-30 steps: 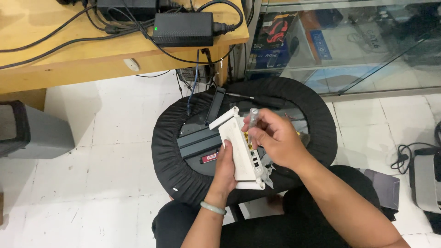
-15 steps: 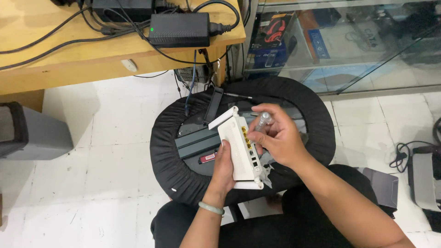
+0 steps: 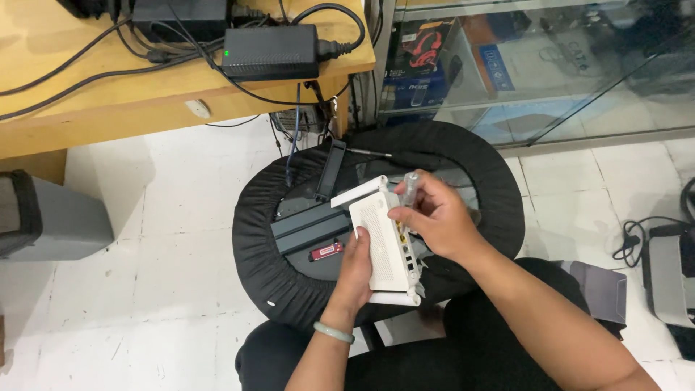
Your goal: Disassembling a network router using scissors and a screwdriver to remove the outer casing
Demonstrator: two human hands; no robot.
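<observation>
Router (image 3: 384,242), white, with two fold-out antennas, is the thing being worked on, and it sits tilted up on its long edge over the middle of the round black stool (image 3: 289,289) the person uses as a bench. Left hand (image 3: 356,279) props it from the near side, fingers wrapped onto the case so it's clamped steady, green bangle on that wrist. Right hand (image 3: 434,221) is on the far-right side of the router, fingers pinched together around a clear-handled screwdriver (image 3: 410,187) whose tip angles down at the edge with the ports; I can't see the tip itself, so no telling if it's seated in a screw or a seam. My read is we're at the opening-the-case stage, either backing out a screw or prying along that port edge. If so, the next move wants the left hand holding firm while the tool goes in straight with light pressure, since thin plastic like this looks easy to gouge or crack. Also on the stool: a small red stick (image 3: 326,251) just left of the router, plus a dark flat device (image 3: 308,221) under and behind it. Off the stool's far side there's a wooden desk (image 3: 145,101) with a black power brick (image 3: 269,52) and cables, a glass cabinet (image 3: 536,72) to the far right, and a grey bin (image 3: 43,217) well off to the left on the white tile floor.
</observation>
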